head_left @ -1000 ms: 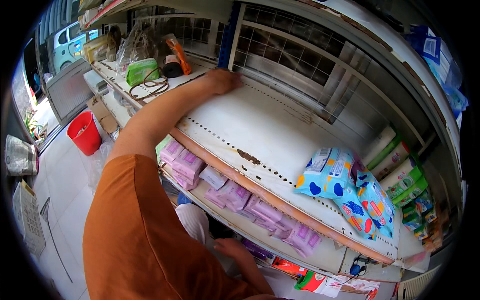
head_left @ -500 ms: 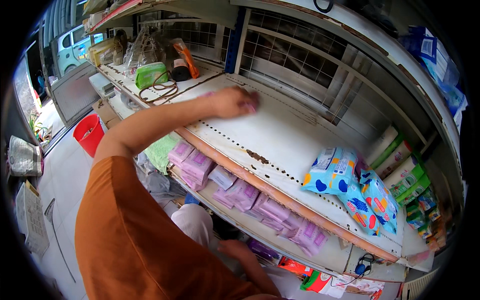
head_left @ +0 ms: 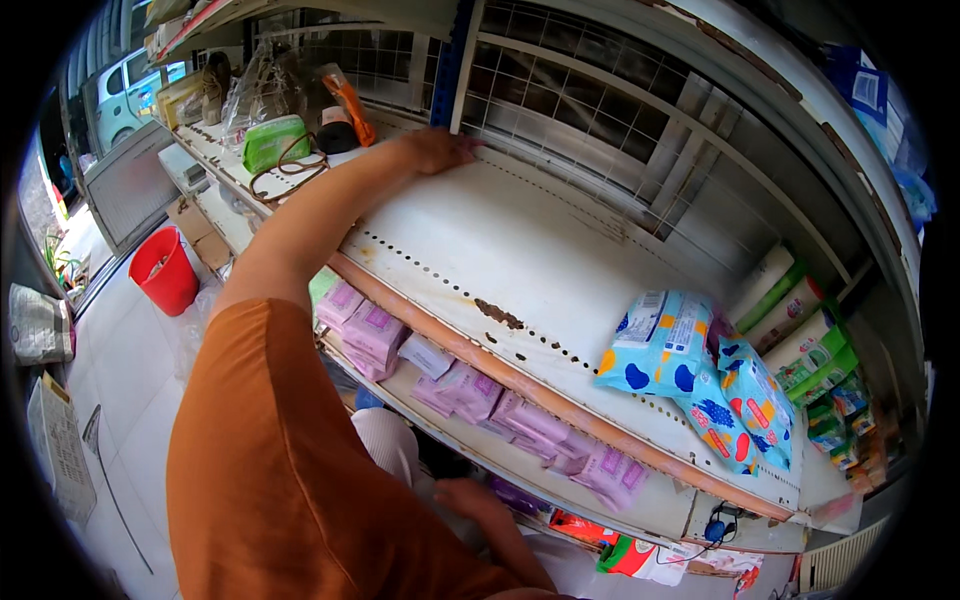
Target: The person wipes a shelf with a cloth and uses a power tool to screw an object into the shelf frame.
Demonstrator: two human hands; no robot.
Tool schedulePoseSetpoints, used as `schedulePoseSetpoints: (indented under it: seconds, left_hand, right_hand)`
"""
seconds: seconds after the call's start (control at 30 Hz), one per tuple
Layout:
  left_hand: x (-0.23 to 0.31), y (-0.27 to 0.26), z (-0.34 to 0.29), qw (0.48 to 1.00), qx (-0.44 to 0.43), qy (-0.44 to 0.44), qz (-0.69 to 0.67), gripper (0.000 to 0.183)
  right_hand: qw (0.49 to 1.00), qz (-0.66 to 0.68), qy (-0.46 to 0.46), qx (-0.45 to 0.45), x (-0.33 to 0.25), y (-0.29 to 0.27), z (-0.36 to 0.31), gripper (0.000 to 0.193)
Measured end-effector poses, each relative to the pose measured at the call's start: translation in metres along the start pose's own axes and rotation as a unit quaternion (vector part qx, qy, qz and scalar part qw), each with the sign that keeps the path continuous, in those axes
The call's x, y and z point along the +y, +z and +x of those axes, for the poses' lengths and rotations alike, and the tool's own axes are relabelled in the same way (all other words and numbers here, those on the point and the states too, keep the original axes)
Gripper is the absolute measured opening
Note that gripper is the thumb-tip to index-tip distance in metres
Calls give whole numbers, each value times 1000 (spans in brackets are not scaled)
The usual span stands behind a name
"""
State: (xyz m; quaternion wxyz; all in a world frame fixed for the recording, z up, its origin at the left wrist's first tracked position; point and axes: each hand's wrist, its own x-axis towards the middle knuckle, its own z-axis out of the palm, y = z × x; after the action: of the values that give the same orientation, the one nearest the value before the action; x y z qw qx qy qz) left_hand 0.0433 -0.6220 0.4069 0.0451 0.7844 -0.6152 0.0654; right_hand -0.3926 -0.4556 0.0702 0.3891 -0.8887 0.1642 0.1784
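Observation:
My left arm, in a brown sleeve, stretches across a white perforated metal shelf (head_left: 440,225). At the shelf's back edge, near the blue upright, my left hand (head_left: 432,150) is closed on what looks like a pink cloth (head_left: 470,147); only a sliver of it shows, slightly blurred. Low down, my right hand (head_left: 462,493) rests by my leg in light trousers, below the shelf front. Its fingers are mostly hidden in shadow. Blue packs of wipes (head_left: 655,345) lie at the right end of the shelf.
Pink packs (head_left: 465,390) line the lower shelf. Left of my hand are a green pack (head_left: 273,142), a brown cord, a black roll (head_left: 337,137) and an orange item (head_left: 350,105). Paper rolls (head_left: 790,320) stand at right. A red bucket (head_left: 165,272) is on the floor.
My left hand has moved back and leftward over the shelf, from its middle to the rear edge by the blue upright. The view has shifted slightly; my right hand stays by my leg.

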Motion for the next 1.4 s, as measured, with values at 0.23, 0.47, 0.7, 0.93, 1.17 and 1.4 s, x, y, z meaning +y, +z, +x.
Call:
schedulePoseSetpoints:
  seconds: [0.23,0.47,0.7,0.93,1.17,1.4]
  left_hand:
    - [2,5,-21,996,83,-36,6,54]
    - [27,-27,-145,990,118,67,-42,49]
    - [10,-37,-201,990,106,43,-84,50]
    - [102,-22,-197,960,133,160,-189,39]
    - [220,-17,-197,919,156,300,-203,36]
    - [139,-29,-221,932,142,234,-237,36]
  right_hand:
    - [999,-38,27,19,-9,-12,-5,31]
    - [998,-26,22,49,-22,-13,-14,33]
    - [998,-49,34,32,-34,-4,-27,33]
    - [997,-71,42,5,-40,-10,-27,39]
    - [998,-34,20,46,-33,-12,-6,38]
    - [996,4,39,77,-50,-30,-14,38]
